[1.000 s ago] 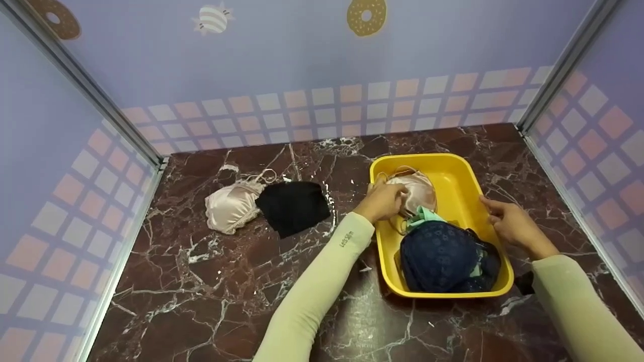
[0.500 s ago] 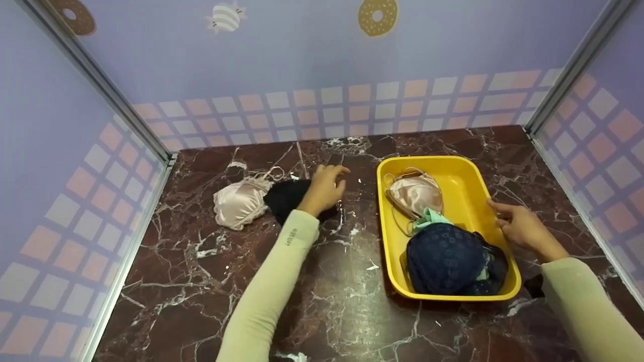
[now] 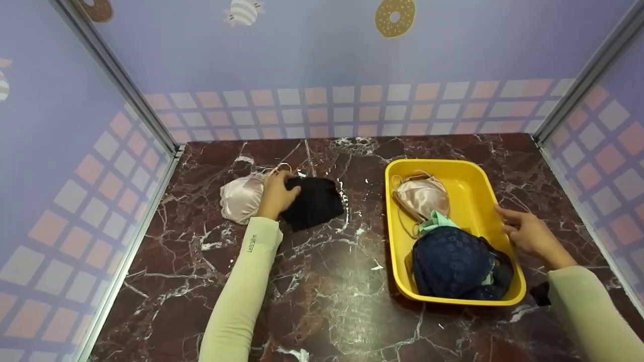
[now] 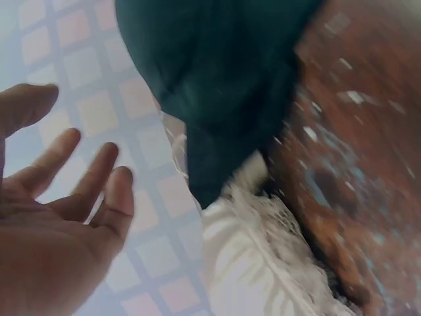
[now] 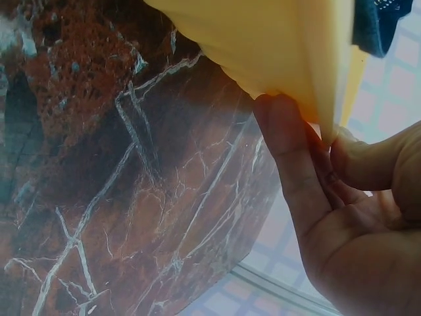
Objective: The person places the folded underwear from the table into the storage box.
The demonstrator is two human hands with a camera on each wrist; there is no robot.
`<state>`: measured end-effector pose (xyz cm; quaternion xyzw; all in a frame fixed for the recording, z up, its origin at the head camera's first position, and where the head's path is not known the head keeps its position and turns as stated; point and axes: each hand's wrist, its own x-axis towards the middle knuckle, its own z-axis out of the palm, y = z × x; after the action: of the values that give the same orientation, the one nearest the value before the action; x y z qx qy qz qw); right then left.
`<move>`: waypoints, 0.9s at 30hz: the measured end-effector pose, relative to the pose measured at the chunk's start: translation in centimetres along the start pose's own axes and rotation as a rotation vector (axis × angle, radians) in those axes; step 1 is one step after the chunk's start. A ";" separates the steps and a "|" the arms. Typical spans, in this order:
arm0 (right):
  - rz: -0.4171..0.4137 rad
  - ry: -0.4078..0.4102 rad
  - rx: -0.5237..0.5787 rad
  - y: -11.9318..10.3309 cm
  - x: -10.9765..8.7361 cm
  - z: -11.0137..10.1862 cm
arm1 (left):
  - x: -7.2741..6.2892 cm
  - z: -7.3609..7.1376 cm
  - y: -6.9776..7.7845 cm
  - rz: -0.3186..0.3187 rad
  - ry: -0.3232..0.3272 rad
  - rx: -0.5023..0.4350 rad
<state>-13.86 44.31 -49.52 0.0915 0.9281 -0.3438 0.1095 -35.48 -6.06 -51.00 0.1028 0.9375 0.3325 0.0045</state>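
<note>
My left hand (image 3: 277,195) is over the gap between a pale pink satin bra (image 3: 241,197) and a folded black cloth garment (image 3: 313,202), partly hiding both. In the left wrist view its fingers (image 4: 85,178) are spread and loosely bent, holding nothing, apart from the garments. My right hand (image 3: 534,236) pinches the right rim of a yellow plastic tub (image 3: 470,193) between thumb and fingers, plainly so in the right wrist view. Inside the tub lie another pink satin bra (image 3: 421,196), a mint green cloth piece (image 3: 436,222) and a navy lace bra (image 3: 453,262) over other dark items.
The garments and tub rest on a dark red marbled surface (image 3: 332,281). Purple panels with pink and white squares close off the back (image 3: 322,60) and both sides. A small dark thing (image 3: 540,293) shows beside my right sleeve (image 3: 586,301).
My left hand has left the pink bra in the tub and moved left, across the black garment, to the bra beside it. My right hand has stayed at the tub's rim.
</note>
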 end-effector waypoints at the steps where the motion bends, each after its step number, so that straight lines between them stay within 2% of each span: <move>1: -0.005 0.004 -0.003 0.1 -0.1 0.0 | -0.2 0.0 0.0 -0.020 -0.027 0.014; 5: -0.008 0.015 0.000 0.3 -0.1 0.1 | -0.9 0.9 0.1 -0.084 -0.130 0.093; 9: -0.004 0.012 0.014 -0.2 0.1 0.4 | -1.1 2.2 0.3 -0.123 -0.156 0.164; 15: -0.013 0.021 0.008 -1.0 0.6 0.7 | -0.9 3.7 0.5 -0.139 -0.105 0.211; 17: 0.000 0.010 0.046 -1.1 0.6 0.7 | -0.8 4.0 0.5 -0.132 -0.082 0.220; 19: 0.015 -0.002 0.090 -1.1 0.5 0.7 | -0.8 4.3 0.5 -0.119 -0.054 0.228; 25: 0.001 0.007 0.055 -1.1 0.3 0.9 | -0.8 5.1 0.6 -0.052 0.030 0.231; 27: 0.005 0.004 0.077 -1.1 0.3 1.0 | -0.8 5.4 0.8 -0.037 0.046 0.241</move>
<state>-14.28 42.85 -49.66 0.0987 0.9141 -0.3789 0.1051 -34.09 -2.23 -54.76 0.0777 0.9722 0.2196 -0.0233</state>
